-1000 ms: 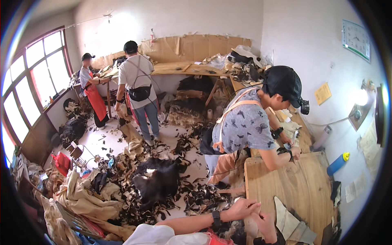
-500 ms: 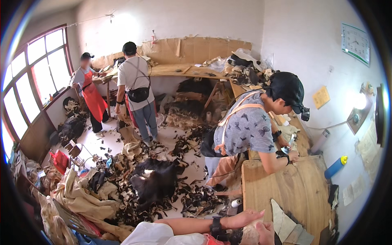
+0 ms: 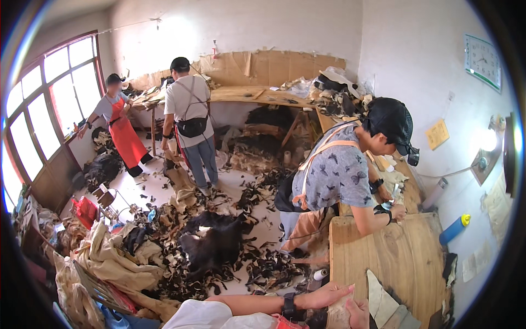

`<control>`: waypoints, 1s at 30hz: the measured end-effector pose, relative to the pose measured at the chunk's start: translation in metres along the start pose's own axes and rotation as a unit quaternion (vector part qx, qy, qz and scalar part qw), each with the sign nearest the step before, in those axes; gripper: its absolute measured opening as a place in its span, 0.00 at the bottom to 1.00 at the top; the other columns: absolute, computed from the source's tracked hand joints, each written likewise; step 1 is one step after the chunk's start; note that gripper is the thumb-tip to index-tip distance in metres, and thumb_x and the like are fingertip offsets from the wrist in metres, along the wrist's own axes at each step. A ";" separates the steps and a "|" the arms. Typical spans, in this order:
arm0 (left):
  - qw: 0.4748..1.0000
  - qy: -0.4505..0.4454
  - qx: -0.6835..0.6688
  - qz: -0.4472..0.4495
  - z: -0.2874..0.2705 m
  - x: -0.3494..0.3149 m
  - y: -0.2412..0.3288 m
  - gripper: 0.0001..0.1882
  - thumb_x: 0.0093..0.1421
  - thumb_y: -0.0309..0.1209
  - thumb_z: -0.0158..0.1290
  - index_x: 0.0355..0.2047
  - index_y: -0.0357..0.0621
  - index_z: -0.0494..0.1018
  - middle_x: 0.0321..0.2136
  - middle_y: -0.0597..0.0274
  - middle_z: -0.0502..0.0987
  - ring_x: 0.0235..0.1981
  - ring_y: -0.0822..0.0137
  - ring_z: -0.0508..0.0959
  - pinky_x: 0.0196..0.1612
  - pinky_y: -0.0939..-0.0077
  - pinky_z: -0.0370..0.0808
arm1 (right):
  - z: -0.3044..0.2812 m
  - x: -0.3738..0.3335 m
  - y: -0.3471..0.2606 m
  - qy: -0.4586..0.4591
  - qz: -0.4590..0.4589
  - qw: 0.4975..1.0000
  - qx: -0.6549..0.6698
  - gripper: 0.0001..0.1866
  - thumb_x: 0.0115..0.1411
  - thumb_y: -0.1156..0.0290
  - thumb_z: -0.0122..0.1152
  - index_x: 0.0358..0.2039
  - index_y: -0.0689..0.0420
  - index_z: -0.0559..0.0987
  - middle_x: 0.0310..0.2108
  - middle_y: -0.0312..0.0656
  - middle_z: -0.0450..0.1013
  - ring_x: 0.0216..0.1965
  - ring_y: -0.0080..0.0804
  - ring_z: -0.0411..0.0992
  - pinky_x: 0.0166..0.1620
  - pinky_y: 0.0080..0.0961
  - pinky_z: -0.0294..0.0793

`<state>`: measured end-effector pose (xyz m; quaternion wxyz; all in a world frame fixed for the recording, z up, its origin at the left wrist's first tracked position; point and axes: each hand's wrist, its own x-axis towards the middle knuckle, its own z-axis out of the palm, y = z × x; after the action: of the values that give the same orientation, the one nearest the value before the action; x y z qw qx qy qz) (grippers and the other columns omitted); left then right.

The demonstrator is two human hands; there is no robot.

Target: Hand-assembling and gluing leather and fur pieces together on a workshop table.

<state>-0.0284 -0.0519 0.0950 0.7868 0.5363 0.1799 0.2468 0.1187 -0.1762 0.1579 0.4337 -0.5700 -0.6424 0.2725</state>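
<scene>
At the lower edge, my left hand (image 3: pixel 327 296) reaches in from the left, a black band on its wrist. Its fingers are closed on the upper edge of a small pale fur hide piece (image 3: pixel 338 313). My right hand (image 3: pixel 358 315) grips the same piece from the right side, thumb and fingers pressed together. The piece hangs between both hands, its lower part cut off by the picture's edge. Just right of my hands, flat pale hide pieces (image 3: pixel 382 300) lie on the wooden table (image 3: pixel 392 247).
A co-worker in a grey patterned shirt (image 3: pixel 334 175) bends over the table ahead. Two others stand far left, one in a red apron (image 3: pixel 127 140). Dark fur scraps (image 3: pixel 211 238) cover the floor. A white spool (image 3: pixel 320 274) and blue bottle (image 3: pixel 455 229) are nearby.
The whole view has shifted slightly right. My hands keep hold of the hide piece with little movement. The co-worker in the red apron has turned and stretched an arm toward the window.
</scene>
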 end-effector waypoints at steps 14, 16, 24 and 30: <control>0.888 0.079 0.439 0.110 -0.012 0.025 0.013 0.15 0.64 0.29 0.50 0.49 0.38 0.76 0.41 0.42 0.80 0.43 0.44 0.81 0.47 0.58 0.79 | 0.000 -0.003 0.063 -0.035 0.219 0.950 0.219 0.17 0.70 0.60 0.57 0.47 0.62 0.79 0.31 0.35 0.75 0.34 0.16 0.70 0.37 0.24 0.72; 0.830 0.106 0.526 0.153 -0.029 0.037 0.008 0.12 0.68 0.33 0.49 0.42 0.37 0.77 0.36 0.39 0.79 0.41 0.44 0.81 0.40 0.57 0.78 | -0.007 -0.003 0.032 -0.033 0.263 0.954 0.138 0.15 0.70 0.59 0.56 0.42 0.61 0.77 0.29 0.38 0.74 0.33 0.22 0.69 0.36 0.28 0.71; 0.875 0.045 0.477 0.068 -0.008 0.107 -0.015 0.14 0.71 0.39 0.49 0.37 0.41 0.75 0.27 0.40 0.78 0.31 0.36 0.78 0.32 0.50 0.73 | -0.013 -0.067 0.072 0.148 0.349 0.925 0.028 0.18 0.67 0.60 0.55 0.27 0.63 0.74 0.20 0.49 0.73 0.22 0.42 0.71 0.29 0.40 0.67; 0.818 0.060 0.567 0.074 -0.029 0.163 -0.032 0.12 0.68 0.37 0.53 0.37 0.40 0.75 0.27 0.43 0.79 0.32 0.40 0.79 0.34 0.51 0.74 | -0.028 -0.038 0.109 0.193 0.394 0.893 -0.099 0.21 0.63 0.57 0.55 0.23 0.62 0.80 0.25 0.56 0.78 0.31 0.57 0.78 0.36 0.49 0.75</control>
<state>0.0950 0.0547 0.0515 0.3105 0.8837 0.2945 0.1898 0.1961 -0.1949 0.0704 0.3477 -0.8576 -0.2929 0.2405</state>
